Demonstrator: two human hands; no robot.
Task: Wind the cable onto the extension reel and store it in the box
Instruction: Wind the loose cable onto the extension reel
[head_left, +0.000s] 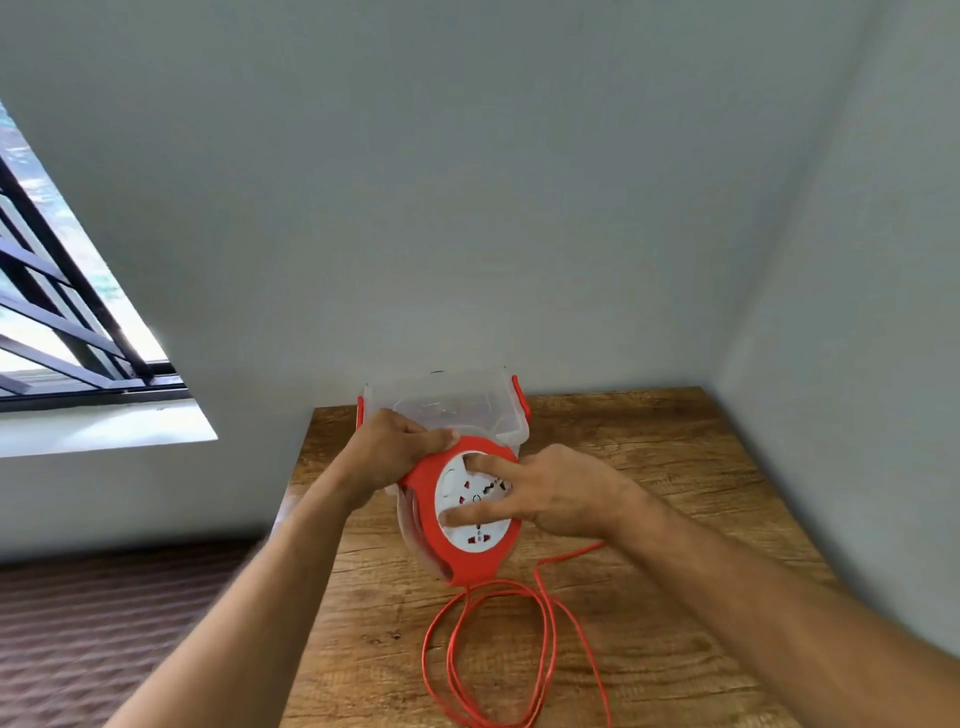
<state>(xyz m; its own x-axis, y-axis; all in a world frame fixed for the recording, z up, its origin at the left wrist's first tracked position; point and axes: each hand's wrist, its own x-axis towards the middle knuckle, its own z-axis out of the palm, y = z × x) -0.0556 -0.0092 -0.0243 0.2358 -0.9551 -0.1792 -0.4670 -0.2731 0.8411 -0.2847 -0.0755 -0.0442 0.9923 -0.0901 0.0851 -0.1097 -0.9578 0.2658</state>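
Winding step. Left grip (395, 452) clamped on rim of round red-and-white plastic extension reel (480, 540). Right grip (550, 493) unclenched, straight fingers pressing socket face, probably cranking. Thin orange cable (549, 634) slack below grips. Next: turn till slack's gone. Clear plastic box (511, 415) waits just behind.

- Wooden table (649, 467): brown, strongly grained top, set into a corner of pale walls (519, 208), far edge against the wall beyond the fingertips.
- Clear plastic storage box (467, 400) with red side latches (522, 397): standing on the far part of the top, just beyond the fingers (436, 435) of the left hand (387, 447), near side partly hidden behind them.
- Orange cable (488, 649): lying in loose overlapping loops on the near part of the top, nearer than the fingers (488, 462) of the right hand (561, 493); one strand running up under that hand, another up to the base of the extension reel (478, 519).
- Extension reel: gripped at the rim by the left fingers, touched on its white face by the straight right fingers, just nearer than the storage box; contact between lower edge and top impossible to tell.
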